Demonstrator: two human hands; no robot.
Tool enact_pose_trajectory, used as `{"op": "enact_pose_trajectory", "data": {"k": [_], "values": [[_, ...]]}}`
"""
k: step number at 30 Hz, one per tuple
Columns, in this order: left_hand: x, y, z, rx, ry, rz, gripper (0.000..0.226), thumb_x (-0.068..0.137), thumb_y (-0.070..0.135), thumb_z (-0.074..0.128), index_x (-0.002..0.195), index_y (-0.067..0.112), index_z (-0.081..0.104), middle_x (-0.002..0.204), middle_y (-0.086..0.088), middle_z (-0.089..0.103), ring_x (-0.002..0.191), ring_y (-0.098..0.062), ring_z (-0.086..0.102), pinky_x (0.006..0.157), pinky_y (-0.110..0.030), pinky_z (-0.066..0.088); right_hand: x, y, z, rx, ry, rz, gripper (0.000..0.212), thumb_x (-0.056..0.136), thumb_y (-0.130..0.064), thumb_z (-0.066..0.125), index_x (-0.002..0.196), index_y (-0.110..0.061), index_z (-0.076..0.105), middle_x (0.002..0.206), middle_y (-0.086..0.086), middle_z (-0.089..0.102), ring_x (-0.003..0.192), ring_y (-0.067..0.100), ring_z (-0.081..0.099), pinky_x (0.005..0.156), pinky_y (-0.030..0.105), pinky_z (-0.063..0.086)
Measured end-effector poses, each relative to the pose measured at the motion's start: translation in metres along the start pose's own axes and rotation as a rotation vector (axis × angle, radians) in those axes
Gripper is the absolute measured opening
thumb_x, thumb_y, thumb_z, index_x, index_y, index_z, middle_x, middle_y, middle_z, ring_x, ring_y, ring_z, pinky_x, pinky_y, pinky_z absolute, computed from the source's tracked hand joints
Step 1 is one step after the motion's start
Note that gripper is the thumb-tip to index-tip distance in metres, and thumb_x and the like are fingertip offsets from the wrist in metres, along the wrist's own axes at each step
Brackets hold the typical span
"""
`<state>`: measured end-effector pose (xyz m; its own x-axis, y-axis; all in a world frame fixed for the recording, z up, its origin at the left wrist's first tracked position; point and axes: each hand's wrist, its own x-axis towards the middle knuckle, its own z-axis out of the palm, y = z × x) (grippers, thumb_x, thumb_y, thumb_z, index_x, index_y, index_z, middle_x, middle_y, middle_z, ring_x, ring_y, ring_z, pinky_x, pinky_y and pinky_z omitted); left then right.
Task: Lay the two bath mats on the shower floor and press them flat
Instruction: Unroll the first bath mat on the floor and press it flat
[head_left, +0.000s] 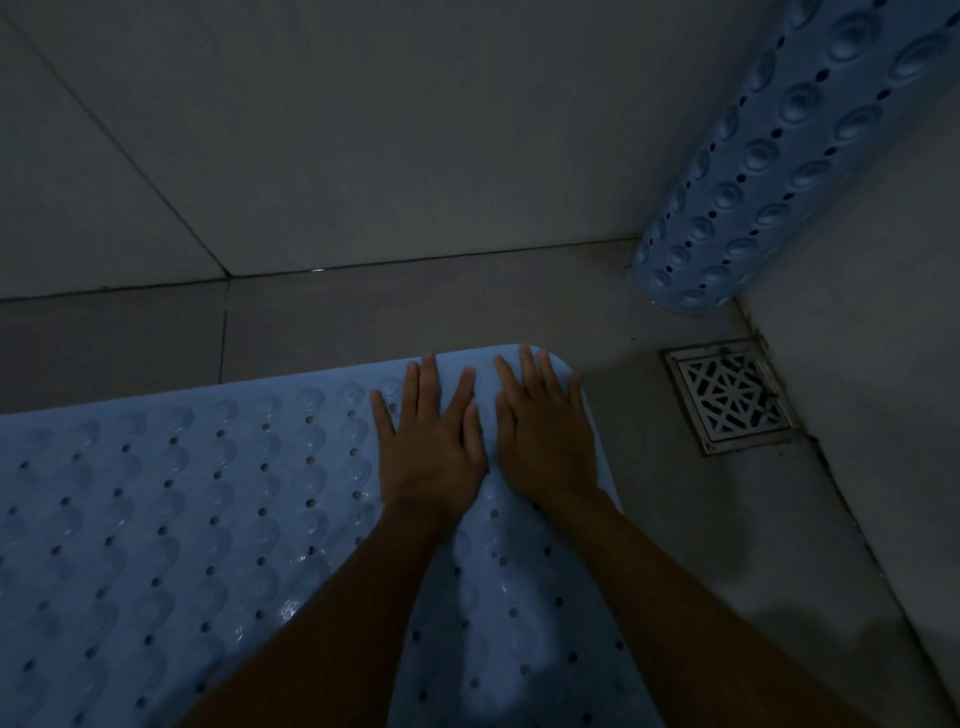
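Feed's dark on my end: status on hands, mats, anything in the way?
Left hand, right hand flat, pressing far corner of laid bath mat. Second bath mat curled upright in wall corner, not laid. Floor drain uncovered.

Left hand palm down, fingers straight and slightly spread, thumb angled toward the other hand. Right hand likewise flat, palm down, fingers straight, held closer together. Hands side by side, thumbs nearly touching, fingertips pointing away from the body. Left forearm and right forearm bare, both extended, converging from the lower edge of view toward the wrists.
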<state>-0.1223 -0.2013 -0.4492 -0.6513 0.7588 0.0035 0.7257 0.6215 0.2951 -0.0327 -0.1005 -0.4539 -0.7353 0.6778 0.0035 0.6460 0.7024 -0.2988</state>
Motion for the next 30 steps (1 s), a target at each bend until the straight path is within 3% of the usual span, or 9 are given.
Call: {"op": "enact_pose_trajectory", "data": {"k": [6,18,25,30], "values": [[-0.0018,-0.0006,0.0039,0.029,0.018,0.007,0.052,0.101,0.044,0.016,0.152,0.034,0.019,0.162,-0.007,0.009,0.149,-0.022,0.003,0.118,-0.055,-0.001,-0.0018,-0.0023,-0.0008,-0.026,0.025,0.021,0.049,0.102,-0.032,0.025,0.151,-0.022,0.027,0.159,0.009,0.022,0.149,0.021,0.010,0.120,0.049,0.007],[-0.0022,-0.0012,0.0039,0.031,-0.036,-0.014,0.052,0.101,0.044,0.012,0.152,0.035,0.011,0.162,-0.006,-0.001,0.149,-0.021,-0.007,0.118,-0.056,-0.002,-0.0001,-0.0029,-0.0026,-0.055,-0.016,0.027,0.053,0.102,-0.034,0.024,0.152,-0.019,0.024,0.161,0.007,0.016,0.149,0.019,0.007,0.121,0.048,0.005],[-0.0018,-0.0007,0.0031,0.050,0.008,-0.003,0.052,0.101,0.043,0.017,0.152,0.034,0.019,0.162,-0.006,0.007,0.149,-0.021,0.001,0.118,-0.053,-0.003,0.0002,-0.0020,-0.0029,-0.049,-0.029,0.021,0.054,0.102,-0.034,0.024,0.153,-0.019,0.019,0.161,0.007,0.015,0.149,0.019,0.005,0.120,0.049,0.006],[-0.0022,0.0008,-0.0013,0.001,-0.012,-0.022,0.052,0.100,0.045,0.019,0.151,0.036,0.020,0.162,-0.004,0.007,0.149,-0.018,-0.001,0.118,-0.053,-0.005,0.0014,-0.0027,-0.0047,-0.022,-0.047,0.026,0.052,0.102,-0.032,0.025,0.153,-0.023,0.019,0.162,0.003,0.012,0.149,0.018,0.002,0.120,0.045,-0.002]]}}
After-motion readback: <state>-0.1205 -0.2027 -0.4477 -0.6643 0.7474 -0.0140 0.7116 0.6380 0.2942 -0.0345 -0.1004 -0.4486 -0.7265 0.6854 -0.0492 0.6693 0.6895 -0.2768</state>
